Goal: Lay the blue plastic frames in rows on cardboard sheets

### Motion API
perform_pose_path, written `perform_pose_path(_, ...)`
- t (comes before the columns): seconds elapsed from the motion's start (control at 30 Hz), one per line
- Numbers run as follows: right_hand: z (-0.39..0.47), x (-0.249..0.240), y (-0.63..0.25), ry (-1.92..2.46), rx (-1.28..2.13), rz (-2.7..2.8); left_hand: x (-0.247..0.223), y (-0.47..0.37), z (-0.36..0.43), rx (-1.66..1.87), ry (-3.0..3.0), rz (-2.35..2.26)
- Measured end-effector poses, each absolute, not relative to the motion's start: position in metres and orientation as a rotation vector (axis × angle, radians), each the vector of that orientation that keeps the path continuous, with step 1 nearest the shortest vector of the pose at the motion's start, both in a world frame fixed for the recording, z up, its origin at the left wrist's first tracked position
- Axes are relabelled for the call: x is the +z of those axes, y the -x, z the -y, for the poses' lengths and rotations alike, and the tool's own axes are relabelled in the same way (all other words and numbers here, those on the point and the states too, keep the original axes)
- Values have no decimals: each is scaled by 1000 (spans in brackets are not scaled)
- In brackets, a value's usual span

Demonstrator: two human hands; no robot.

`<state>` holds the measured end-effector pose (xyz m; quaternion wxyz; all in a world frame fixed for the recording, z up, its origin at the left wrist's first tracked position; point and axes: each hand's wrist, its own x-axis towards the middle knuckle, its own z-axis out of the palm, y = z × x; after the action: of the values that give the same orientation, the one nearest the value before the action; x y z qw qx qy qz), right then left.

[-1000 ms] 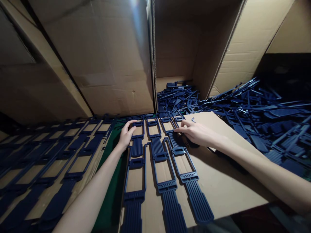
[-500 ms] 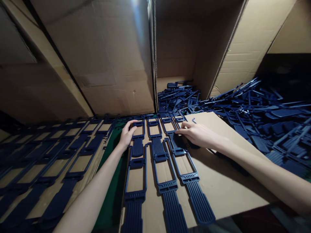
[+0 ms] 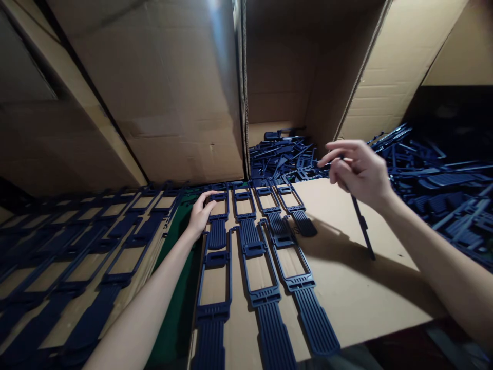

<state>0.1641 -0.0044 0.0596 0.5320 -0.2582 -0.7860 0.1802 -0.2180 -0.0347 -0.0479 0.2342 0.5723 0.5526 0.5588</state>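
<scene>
The only writing near me was a dark printed character on the cardboard sheet (image 3: 354, 298), perhaps an S; the end of a ribbed piece (image 3: 306, 226) lay beside it, and I could not make out more. My right hand (image 3: 360, 172), raised over the sheet, was closed on a thin dark blue part (image 3: 362, 223), which hung slanting below my fingers, seen edge-on, its lower end towards the sheet. My left hand (image 3: 200, 213) was at the sheet's left edge, fingertips against the frame of a matte blue piece (image 3: 217, 234); thumb and forefinger stood apart, but whether the hidden fingers gripped anything I could not tell. The flat pieces lay in two rows, four far and three near, each an open rectangular frame with a crossbar and a grooved tongue. Green material (image 3: 169, 308) showed between my sheet and the similarly covered cardboard stack (image 3: 127, 259) on the left. Smooth brown carton walls (image 3: 165, 92) rose behind, and a tangled, glossy heap of blue parts (image 3: 447, 180) spread on the right
</scene>
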Motion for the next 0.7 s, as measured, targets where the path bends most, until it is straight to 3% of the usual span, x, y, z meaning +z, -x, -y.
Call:
perform_pose_path(0.13, -15, 62, -186, 546, 714, 1515, -46, 217, 36, 1531, -1572, -1532)
perform_pose_path(0.3, -57, 26, -207, 781, 885, 1506, -43, 217, 36, 1513, -1574, -1543)
perform_pose_path(0.57, -75, 19, -237, 1300, 118, 2267, -41, 218, 36, 1495, -1615, -1603)
perform_pose_path(0.7, -70, 27, -252, 1392, 67, 2567, -43, 220, 35, 1488, -1613, -1596)
